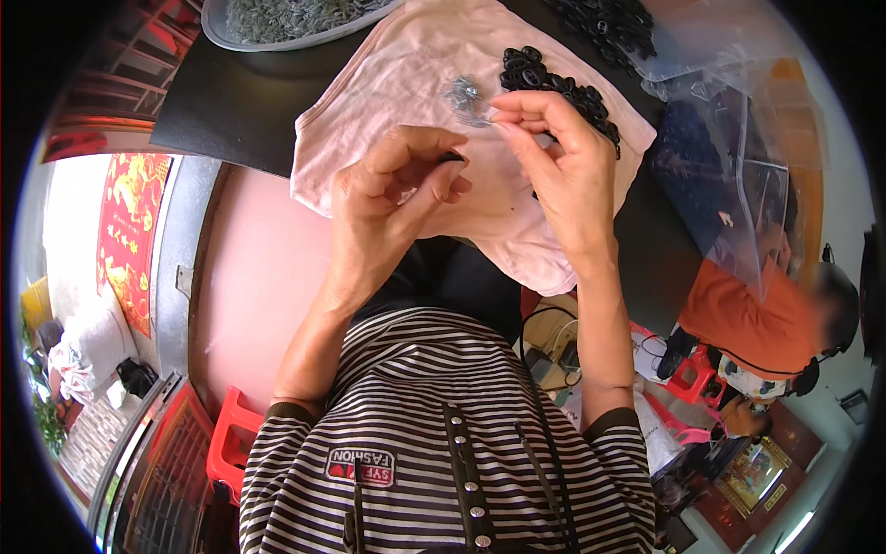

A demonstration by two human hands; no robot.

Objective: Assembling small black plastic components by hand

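My left hand [392, 175] is closed, its thumb and forefinger pinching a small black plastic piece [450, 157] above a pale pink cloth [369, 120]. Facing it, my right hand [568, 171] has thumb and forefinger pressed together at the edge of a little heap of thin silvery metal pieces [464, 92]. Whatever sits between those right fingertips is too small to make out. Beyond the right hand lies a pile of black ring-like plastic pieces [544, 78], partly hidden by the fingers. The two hands are apart.
A clear tub [217, 32] of greyish metal pieces stands at the far left of the black table [221, 111]. More black pieces [609, 32] lie at the far right, beside clear plastic sheeting [738, 120]. A person in orange [752, 319] sits at right. A red stool [233, 439] is at lower left.
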